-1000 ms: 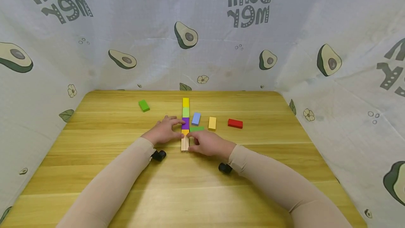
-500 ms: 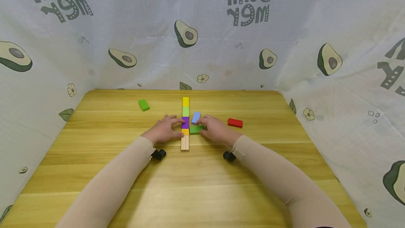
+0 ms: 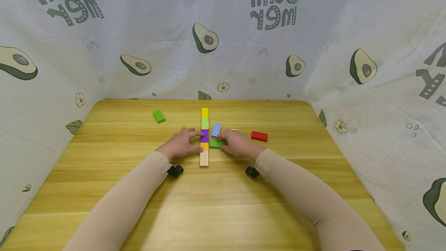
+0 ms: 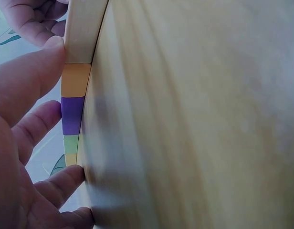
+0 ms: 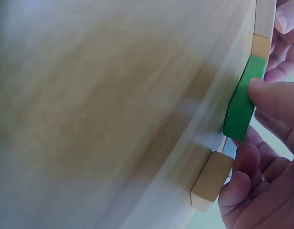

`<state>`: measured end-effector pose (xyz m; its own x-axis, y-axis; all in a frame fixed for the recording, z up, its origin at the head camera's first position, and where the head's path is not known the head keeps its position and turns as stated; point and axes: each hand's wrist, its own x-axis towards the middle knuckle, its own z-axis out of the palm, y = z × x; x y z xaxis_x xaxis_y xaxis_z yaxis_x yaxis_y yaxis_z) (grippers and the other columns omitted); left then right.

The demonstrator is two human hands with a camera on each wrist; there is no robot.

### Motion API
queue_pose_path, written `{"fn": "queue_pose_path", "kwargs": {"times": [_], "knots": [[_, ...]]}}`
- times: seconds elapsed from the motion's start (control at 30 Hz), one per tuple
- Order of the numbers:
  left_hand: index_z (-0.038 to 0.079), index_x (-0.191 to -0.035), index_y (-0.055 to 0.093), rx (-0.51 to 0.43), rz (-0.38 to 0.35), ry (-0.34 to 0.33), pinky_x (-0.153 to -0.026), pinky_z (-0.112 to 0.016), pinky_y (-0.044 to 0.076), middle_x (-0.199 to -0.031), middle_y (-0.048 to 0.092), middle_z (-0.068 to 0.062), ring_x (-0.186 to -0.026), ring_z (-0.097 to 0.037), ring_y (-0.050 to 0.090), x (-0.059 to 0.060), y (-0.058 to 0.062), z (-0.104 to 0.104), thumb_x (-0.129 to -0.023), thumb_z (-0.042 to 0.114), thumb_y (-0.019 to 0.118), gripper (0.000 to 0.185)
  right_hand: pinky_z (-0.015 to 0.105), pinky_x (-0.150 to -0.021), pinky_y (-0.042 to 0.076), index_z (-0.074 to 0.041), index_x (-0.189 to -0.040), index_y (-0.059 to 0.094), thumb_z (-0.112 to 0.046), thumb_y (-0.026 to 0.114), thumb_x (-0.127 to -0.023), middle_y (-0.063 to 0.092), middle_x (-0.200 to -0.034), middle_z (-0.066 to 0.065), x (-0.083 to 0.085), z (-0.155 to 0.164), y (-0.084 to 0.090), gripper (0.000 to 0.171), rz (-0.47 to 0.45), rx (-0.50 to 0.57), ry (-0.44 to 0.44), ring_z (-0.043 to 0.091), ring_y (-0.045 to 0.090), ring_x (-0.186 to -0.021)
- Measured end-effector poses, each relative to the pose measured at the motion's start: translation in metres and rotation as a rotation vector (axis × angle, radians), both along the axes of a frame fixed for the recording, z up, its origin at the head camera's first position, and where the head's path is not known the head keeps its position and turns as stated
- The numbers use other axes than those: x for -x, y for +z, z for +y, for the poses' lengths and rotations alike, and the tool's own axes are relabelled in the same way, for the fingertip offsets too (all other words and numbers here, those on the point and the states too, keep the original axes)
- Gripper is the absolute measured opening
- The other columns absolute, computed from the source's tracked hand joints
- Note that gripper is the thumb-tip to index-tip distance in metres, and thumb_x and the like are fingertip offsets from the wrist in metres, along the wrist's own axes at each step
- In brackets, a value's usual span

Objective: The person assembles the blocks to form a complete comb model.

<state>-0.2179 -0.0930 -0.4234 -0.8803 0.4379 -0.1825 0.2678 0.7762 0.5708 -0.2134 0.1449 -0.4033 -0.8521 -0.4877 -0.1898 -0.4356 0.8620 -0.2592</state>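
Observation:
A straight row of blocks runs away from me: a plain wood block [image 3: 204, 159] nearest, then orange [image 3: 204, 146], purple [image 3: 204, 136], light green [image 3: 205, 123] and yellow [image 3: 205, 112]. From the left, my left hand [image 3: 179, 143] touches the row with outstretched fingers, thumb by the orange and plain wood blocks, index finger at the purple one. My right hand [image 3: 240, 143] pinches a green block [image 3: 215, 143] lying crosswise at the row's right side; the right wrist view shows the thumb on this green block [image 5: 241, 107], with the other fingertips partly hidden.
Just beyond the right fingers lies a blue block [image 3: 216, 129]. A tan-yellow block [image 5: 213, 176] is mostly covered by the right hand in the head view. Farther right is a red block [image 3: 259, 136]; another green block [image 3: 159, 116] lies at the back left.
My right hand has left the plain wood block, moved away from me and slightly right, and taken hold of the green block. My left hand has stayed in place.

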Motion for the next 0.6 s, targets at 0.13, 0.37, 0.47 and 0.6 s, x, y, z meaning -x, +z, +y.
{"fn": "queue_pose_path", "kwargs": {"times": [0.13, 0.37, 0.47, 0.6], "knots": [[0.037, -0.134, 0.045, -0.003, -0.006, 0.0, -0.109, -0.064, 0.003, -0.152, 0.025, -0.008, -0.142, -0.041, 0.005, 0.0, 0.001, 0.0, -0.079, 0.052, 0.066, 0.061, 0.034, -0.095, 0.046, -0.027, -0.133, 0.051, -0.031, 0.062, -0.088, 0.055, -0.123, 0.001, -0.001, 0.0, 0.001, 0.046, -0.016, -0.007, -0.013, 0.014, 0.054, -0.105], [0.038, -0.134, 0.045, -0.005, -0.021, 0.004, -0.11, -0.063, 0.001, -0.153, 0.024, -0.007, -0.142, -0.04, 0.003, 0.0, 0.001, -0.001, -0.08, 0.052, 0.066, 0.06, 0.028, -0.076, 0.045, -0.034, -0.137, 0.045, -0.034, 0.061, -0.088, 0.053, -0.103, 0.0, -0.001, 0.0, 0.006, 0.051, -0.052, -0.051, 0.006, 0.014, 0.051, -0.085], [0.038, -0.134, 0.045, 0.001, -0.021, 0.006, -0.11, -0.062, 0.002, -0.153, 0.024, -0.007, -0.142, -0.04, 0.004, -0.001, 0.003, -0.001, -0.08, 0.052, 0.065, 0.06, 0.027, -0.075, 0.044, -0.034, -0.138, 0.044, -0.037, 0.06, -0.088, 0.053, -0.101, -0.002, 0.0, 0.001, 0.007, 0.053, -0.058, -0.073, 0.029, 0.013, 0.05, -0.085], [0.038, -0.134, 0.045, 0.002, -0.021, 0.006, -0.111, -0.062, 0.003, -0.153, 0.025, -0.007, -0.142, -0.04, 0.004, -0.002, 0.005, 0.0, -0.079, 0.052, 0.065, 0.06, 0.027, -0.073, 0.042, -0.03, -0.14, 0.042, -0.038, 0.061, -0.086, 0.053, -0.096, -0.003, 0.001, 0.002, 0.011, 0.058, -0.095, -0.082, 0.065, 0.013, 0.049, -0.085]]}}
